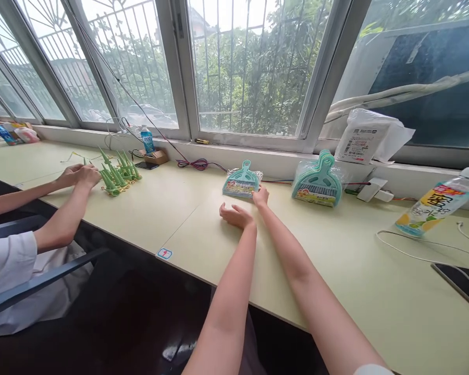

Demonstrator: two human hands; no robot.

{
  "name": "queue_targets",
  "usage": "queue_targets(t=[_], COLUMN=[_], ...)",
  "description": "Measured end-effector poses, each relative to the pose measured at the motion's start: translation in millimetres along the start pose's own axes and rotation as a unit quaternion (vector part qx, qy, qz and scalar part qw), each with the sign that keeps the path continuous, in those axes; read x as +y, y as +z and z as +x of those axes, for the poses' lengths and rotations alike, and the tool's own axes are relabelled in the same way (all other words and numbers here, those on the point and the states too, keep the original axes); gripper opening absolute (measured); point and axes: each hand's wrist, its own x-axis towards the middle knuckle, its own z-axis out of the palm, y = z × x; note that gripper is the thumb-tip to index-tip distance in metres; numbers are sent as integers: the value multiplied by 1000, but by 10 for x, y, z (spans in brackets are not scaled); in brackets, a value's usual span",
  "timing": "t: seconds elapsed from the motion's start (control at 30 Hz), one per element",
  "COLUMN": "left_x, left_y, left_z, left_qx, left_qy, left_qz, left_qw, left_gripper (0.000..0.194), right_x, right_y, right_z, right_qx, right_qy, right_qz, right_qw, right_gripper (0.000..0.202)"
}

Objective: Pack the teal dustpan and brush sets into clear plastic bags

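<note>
The right hand [261, 196] reaches out to the twelve o'clock side of the tabletop [336, 271], its fingertips touching the near edge of a small teal dustpan set [241, 182] in a clear wrapper; the fingers look loosely curled and hold nothing yet. The left hand [236, 214] rests just beside it, toward seven o'clock of the set, half open with the fingers relaxed and empty, not touching the packet.

A stack of the same dustpan sets [317, 182] leans near the window ledge [281, 159] at about one o'clock of the right hand, apart from the single packet. A tilted drink bottle [437, 203] lies at three o'clock, with a white cable [410, 250] and a dark phone [463, 284] nearer the edge.

To take the packet cleanly, I would judge it best to slide the fingers under the near edge and pinch the stiff pan rather than the loose wrapper, which may slip, with the left hand steadying the packet.

At nine o'clock another person's hands [80, 176] work beside a cluster of green spikes [119, 177], well apart; a blue bottle [147, 140] stands behind them.
</note>
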Motion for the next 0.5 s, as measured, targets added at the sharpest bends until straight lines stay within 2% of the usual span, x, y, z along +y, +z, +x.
queue_targets(t=[0.07, 0.13, 0.27, 0.37, 0.5], left_x=[0, 5, 24, 39, 16], left_y=[32, 51, 75, 103, 148], left_z=[3, 11, 44, 69, 111], left_qx=[1, -4, 0, 14, 1], left_qy=[-7, -6, -5, 5, 6], left_qz=[13, 22, 11, -16, -24], left_qw=[1000, 1000, 1000, 1000, 1000], left_gripper=[41, 41, 40, 39, 41], right_x=[-13, -10, 45, 87, 77], right_y=[83, 118, 104, 64, -75], right_z=[72, 119, 158, 172, 125], right_qx=[61, 117, 162, 180, 183], right_qy=[-11, -28, -30, -31, -39], right_qz=[-56, -157, -320, -361, -337], right_qw=[996, 980, 933, 915, 923], right_gripper=[39, 34, 34, 43, 47])
